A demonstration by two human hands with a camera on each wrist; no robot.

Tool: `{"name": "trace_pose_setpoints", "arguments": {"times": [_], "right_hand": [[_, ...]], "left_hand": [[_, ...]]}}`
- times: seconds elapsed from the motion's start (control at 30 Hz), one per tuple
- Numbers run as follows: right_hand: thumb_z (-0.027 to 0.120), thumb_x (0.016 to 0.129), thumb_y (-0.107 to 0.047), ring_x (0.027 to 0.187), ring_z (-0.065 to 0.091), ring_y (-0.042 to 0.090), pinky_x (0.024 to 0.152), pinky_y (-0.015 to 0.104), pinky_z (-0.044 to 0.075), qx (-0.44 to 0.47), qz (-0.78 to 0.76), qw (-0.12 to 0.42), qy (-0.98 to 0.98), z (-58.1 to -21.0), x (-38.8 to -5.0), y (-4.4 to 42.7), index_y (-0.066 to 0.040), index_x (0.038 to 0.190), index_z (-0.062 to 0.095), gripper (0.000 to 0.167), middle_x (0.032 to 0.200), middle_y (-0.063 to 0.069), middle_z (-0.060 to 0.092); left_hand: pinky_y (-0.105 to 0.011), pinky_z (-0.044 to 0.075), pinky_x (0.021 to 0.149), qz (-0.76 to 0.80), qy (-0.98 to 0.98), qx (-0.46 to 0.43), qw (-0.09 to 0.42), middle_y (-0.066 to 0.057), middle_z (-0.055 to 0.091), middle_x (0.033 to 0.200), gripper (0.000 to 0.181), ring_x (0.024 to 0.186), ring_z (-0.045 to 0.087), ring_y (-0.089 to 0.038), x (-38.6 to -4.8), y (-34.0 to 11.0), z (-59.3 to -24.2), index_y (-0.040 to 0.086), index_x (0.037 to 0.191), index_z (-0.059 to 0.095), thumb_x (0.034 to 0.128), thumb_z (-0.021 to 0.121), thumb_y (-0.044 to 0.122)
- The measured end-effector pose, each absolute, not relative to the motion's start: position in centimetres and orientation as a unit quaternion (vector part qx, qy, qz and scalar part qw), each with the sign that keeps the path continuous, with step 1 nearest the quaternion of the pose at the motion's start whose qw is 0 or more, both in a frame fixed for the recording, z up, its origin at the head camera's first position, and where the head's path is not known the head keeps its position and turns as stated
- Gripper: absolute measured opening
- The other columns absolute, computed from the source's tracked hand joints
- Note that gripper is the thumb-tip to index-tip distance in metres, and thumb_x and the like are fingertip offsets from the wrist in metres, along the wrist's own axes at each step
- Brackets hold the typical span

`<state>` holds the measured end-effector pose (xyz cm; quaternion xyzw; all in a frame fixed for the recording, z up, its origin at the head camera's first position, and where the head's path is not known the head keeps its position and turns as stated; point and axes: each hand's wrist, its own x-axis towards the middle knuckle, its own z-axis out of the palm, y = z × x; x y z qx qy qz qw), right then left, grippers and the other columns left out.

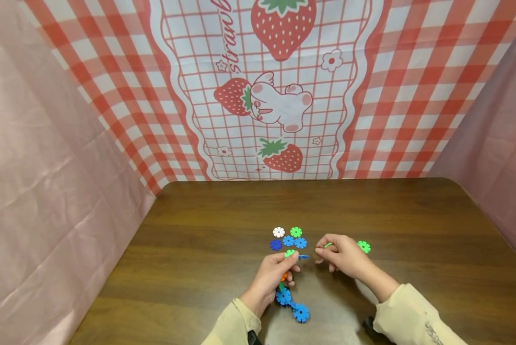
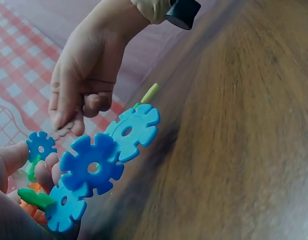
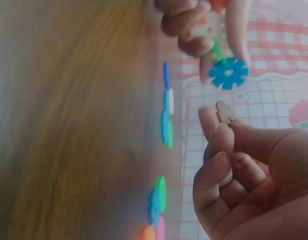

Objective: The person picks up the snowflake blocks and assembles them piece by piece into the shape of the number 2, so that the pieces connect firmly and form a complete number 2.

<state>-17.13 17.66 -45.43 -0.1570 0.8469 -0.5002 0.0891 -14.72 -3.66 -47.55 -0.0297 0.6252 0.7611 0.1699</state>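
My left hand (image 1: 268,275) holds a linked chain of notched plastic discs, pinching a green disc (image 1: 290,254) near its upper end. A blue disc (image 3: 228,73) is joined to that green one and points toward my right hand. From the chain's lower part hang blue discs (image 2: 94,164), with green and orange discs partly hidden by the fingers. My right hand (image 1: 342,254) pinches a small tan notched disc (image 3: 224,113) between thumb and fingertips. The tan disc is a short gap apart from the blue one.
Beyond my left hand, a white disc (image 1: 278,232), a green disc (image 1: 296,232), a dark blue disc (image 1: 275,245) and two lighter blue ones lie on the wooden table (image 1: 206,220). Another green disc (image 1: 363,247) lies past my right hand. A checked strawberry cloth (image 1: 279,105) hangs behind.
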Motion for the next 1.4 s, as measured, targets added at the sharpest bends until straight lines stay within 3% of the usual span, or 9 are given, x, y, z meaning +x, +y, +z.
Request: {"name": "trace_pose_setpoints", "arguments": {"times": [0.27, 0.7, 0.87, 0.97, 1.1, 1.2, 1.3, 1.4], "right_hand": [[0.061, 0.097, -0.013, 0.045, 0.054, 0.022, 0.042, 0.031, 0.048, -0.172, -0.533, 0.121, 0.820, -45.2, -16.5, 17.5, 0.002, 0.096, 0.061, 0.015, 0.074, 0.014, 0.071], [0.061, 0.096, -0.007, 0.046, 0.053, 0.013, 0.043, 0.028, 0.049, -0.172, -0.531, 0.099, 0.824, -45.6, -16.2, 16.3, 0.001, 0.091, 0.061, 0.010, 0.067, 0.010, 0.067], [0.055, 0.101, -0.013, 0.044, 0.053, 0.016, 0.040, 0.029, 0.046, -0.187, -0.500, 0.097, 0.840, -45.8, -17.0, 16.3, -0.002, 0.095, 0.066, 0.017, 0.062, 0.005, 0.064], [0.049, 0.103, -0.012, 0.047, 0.054, 0.017, 0.047, 0.030, 0.047, -0.189, -0.443, 0.069, 0.874, -46.2, -17.6, 16.2, -0.002, 0.106, 0.068, 0.022, 0.058, 0.002, 0.058], [0.053, 0.097, -0.003, 0.076, 0.067, 0.024, 0.065, 0.037, 0.053, -0.211, -0.318, 0.023, 0.924, -46.5, -18.0, 16.0, -0.005, 0.122, 0.067, 0.029, 0.088, 0.011, 0.071], [0.059, 0.088, -0.001, 0.092, 0.068, 0.027, 0.062, 0.038, 0.053, -0.201, -0.242, 0.012, 0.949, -46.3, -18.0, 15.9, -0.013, 0.115, 0.073, 0.033, 0.107, 0.010, 0.072], [0.064, 0.082, -0.002, 0.075, 0.063, 0.021, 0.051, 0.032, 0.044, -0.170, -0.225, 0.011, 0.959, -45.9, -18.1, 15.8, -0.015, 0.104, 0.076, 0.028, 0.089, 0.005, 0.072], [0.075, 0.081, -0.010, 0.065, 0.053, 0.013, 0.050, 0.030, 0.041, -0.172, -0.225, 0.003, 0.959, -45.9, -18.1, 15.8, -0.017, 0.101, 0.073, 0.022, 0.076, -0.003, 0.064]], "left_hand": [[-0.019, 0.048, 0.047, 0.761, 0.628, -0.027, 0.161, -0.002, 0.064, 0.070, 0.038, 0.047, 0.047, -0.004, -14.6, -3.5, -47.6, -0.014, 0.102, 0.063, 0.0928, 0.068, 0.023], [-0.018, 0.047, 0.044, 0.752, 0.631, -0.024, 0.187, -0.001, 0.064, 0.070, 0.028, 0.045, 0.047, -0.004, -14.4, -2.9, -47.5, -0.007, 0.098, 0.065, 0.0941, 0.066, 0.021], [-0.018, 0.048, 0.044, 0.729, 0.654, -0.018, 0.201, 0.000, 0.062, 0.067, 0.024, 0.047, 0.047, -0.005, -14.8, -3.1, -47.3, 0.000, 0.102, 0.069, 0.0892, 0.071, 0.020], [-0.018, 0.048, 0.044, 0.722, 0.662, -0.016, 0.203, 0.000, 0.059, 0.063, 0.025, 0.047, 0.047, -0.005, -14.9, -3.4, -47.3, -0.001, 0.102, 0.070, 0.0886, 0.072, 0.020], [-0.018, 0.048, 0.043, 0.724, 0.660, -0.017, 0.200, 0.000, 0.059, 0.063, 0.025, 0.046, 0.047, -0.005, -14.8, -3.9, -47.3, -0.002, 0.102, 0.069, 0.0888, 0.071, 0.020], [-0.018, 0.048, 0.043, 0.726, 0.658, -0.016, 0.199, -0.001, 0.060, 0.065, 0.026, 0.046, 0.047, -0.005, -14.9, -4.2, -47.3, -0.003, 0.102, 0.069, 0.0887, 0.071, 0.020], [-0.017, 0.047, 0.043, 0.726, 0.659, -0.020, 0.198, -0.001, 0.061, 0.069, 0.026, 0.046, 0.047, -0.005, -15.0, -4.4, -47.3, -0.003, 0.101, 0.069, 0.0883, 0.072, 0.019], [-0.017, 0.047, 0.043, 0.724, 0.661, -0.020, 0.197, -0.002, 0.063, 0.071, 0.025, 0.047, 0.047, -0.006, -15.1, -4.6, -47.3, -0.002, 0.101, 0.069, 0.0883, 0.071, 0.019]]}}
